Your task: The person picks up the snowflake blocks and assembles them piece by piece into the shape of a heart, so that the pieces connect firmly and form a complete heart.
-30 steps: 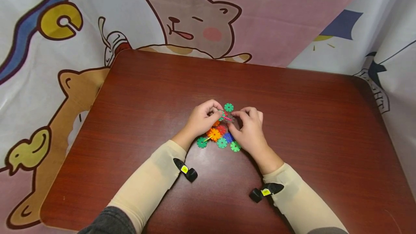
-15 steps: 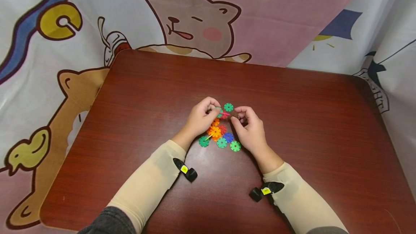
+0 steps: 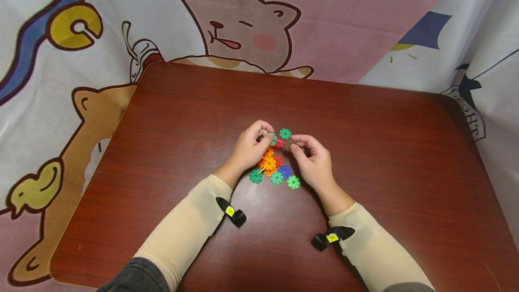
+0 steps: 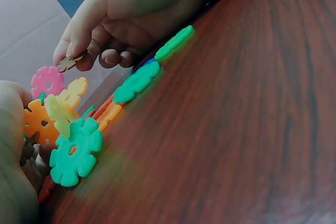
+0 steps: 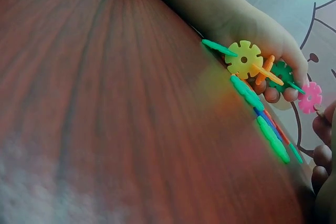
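Note:
My left hand pinches a linked chain of notched snowflake discs, with thumb and fingers on a dark green disc. From that chain stick out a pink disc, an orange disc, a yellow disc and a green disc at the near end. Across from it my right hand pinches a brown disc between thumb and forefinger. In the left wrist view the brown disc looks close to the pink one; whether they touch I cannot tell.
Loose discs lie flat on the brown table: a green disc beyond the hands, and a blue disc and a light green disc nearer me. A printed curtain hangs behind the table.
My right hand has drawn slightly right, with the brown disc farther from the chain. My left hand has shifted a little left and away, and the chain's near green disc has swung slightly right.

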### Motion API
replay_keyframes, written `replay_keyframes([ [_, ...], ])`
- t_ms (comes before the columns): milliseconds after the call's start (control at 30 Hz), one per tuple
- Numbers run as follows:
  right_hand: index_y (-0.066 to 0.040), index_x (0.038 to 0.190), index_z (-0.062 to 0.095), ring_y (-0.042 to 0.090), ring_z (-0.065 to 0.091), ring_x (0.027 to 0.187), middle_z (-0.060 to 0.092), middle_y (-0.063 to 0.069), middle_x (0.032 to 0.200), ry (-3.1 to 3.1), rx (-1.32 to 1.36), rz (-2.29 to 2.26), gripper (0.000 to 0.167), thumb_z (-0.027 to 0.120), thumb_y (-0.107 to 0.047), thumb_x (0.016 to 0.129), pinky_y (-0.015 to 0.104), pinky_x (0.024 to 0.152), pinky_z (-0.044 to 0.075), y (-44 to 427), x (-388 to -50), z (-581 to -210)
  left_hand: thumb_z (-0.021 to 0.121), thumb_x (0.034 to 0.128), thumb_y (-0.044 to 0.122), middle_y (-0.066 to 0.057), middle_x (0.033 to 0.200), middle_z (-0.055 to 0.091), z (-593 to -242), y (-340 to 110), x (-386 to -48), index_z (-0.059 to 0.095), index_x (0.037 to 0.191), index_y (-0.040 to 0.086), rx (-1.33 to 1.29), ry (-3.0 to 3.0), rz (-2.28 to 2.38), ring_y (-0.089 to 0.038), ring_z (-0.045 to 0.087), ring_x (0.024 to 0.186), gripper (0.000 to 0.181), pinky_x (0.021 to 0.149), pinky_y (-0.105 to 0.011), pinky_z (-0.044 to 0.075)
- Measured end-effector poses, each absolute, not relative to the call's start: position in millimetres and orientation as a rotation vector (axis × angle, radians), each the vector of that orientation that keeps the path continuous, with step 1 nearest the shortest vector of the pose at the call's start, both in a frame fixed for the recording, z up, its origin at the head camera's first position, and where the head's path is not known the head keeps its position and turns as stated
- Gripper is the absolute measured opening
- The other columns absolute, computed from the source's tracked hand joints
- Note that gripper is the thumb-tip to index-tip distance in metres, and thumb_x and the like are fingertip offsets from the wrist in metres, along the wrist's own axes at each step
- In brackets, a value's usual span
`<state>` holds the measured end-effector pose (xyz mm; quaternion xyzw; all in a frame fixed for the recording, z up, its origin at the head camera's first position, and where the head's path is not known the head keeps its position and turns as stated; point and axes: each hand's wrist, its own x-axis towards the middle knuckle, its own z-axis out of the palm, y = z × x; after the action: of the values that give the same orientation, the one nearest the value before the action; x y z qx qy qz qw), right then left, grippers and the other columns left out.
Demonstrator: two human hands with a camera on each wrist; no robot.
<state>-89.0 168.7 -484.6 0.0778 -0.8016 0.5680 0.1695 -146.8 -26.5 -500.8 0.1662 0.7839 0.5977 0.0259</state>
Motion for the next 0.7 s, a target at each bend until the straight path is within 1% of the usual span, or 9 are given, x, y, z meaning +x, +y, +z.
replay_keyframes([
  [133,0.012,0.111,0.073,0.01,0.052,0.065,0.066,0.021,0.08,-2.272,0.249,1.621,0.018,0.07,0.013,0.093,0.02,0.062,0.043,164.3,-83.3,-469.3,0.062,0.1046,0.017,0.002,0.082,0.067,-500.7,-26.5,-146.5,0.065,0.111,0.012,0.518,2.436,1.831,-0.016,0.056,0.07,0.008,0.072,-0.033,0.045],
  [267,0.012,0.11,0.074,0.009,0.054,0.067,0.067,0.021,0.081,-2.267,0.268,1.632,0.017,0.07,0.013,0.093,0.019,0.063,0.044,164.0,-82.8,-468.7,0.063,0.1039,0.018,0.002,0.082,0.068,-499.8,-26.7,-145.9,0.065,0.11,0.013,0.527,2.449,1.809,-0.016,0.056,0.07,0.008,0.072,-0.033,0.046],
  [500,0.014,0.107,0.073,0.011,0.055,0.066,0.067,0.023,0.078,-2.264,0.279,1.647,0.016,0.071,0.016,0.091,0.018,0.062,0.044,163.1,-83.2,-467.4,0.064,0.1027,0.016,0.001,0.082,0.067,-499.7,-28.6,-146.1,0.067,0.111,0.011,0.579,2.479,1.769,-0.017,0.054,0.07,0.01,0.071,-0.033,0.045],
  [600,0.014,0.106,0.073,0.01,0.055,0.065,0.067,0.024,0.077,-2.274,0.265,1.655,0.015,0.072,0.016,0.091,0.017,0.062,0.045,163.2,-83.4,-466.9,0.066,0.1025,0.015,0.001,0.085,0.07,-500.2,-28.9,-146.4,0.068,0.111,0.011,0.583,2.498,1.752,-0.016,0.055,0.071,0.01,0.071,-0.033,0.046],
  [700,0.015,0.106,0.073,0.01,0.056,0.065,0.068,0.025,0.077,-2.283,0.244,1.667,0.015,0.073,0.016,0.09,0.017,0.062,0.045,164.6,-84.5,-470.5,0.067,0.1025,0.015,0.001,0.092,0.074,-501.1,-28.8,-146.4,0.069,0.112,0.011,0.579,2.512,1.739,-0.015,0.058,0.072,0.01,0.07,-0.033,0.048],
])
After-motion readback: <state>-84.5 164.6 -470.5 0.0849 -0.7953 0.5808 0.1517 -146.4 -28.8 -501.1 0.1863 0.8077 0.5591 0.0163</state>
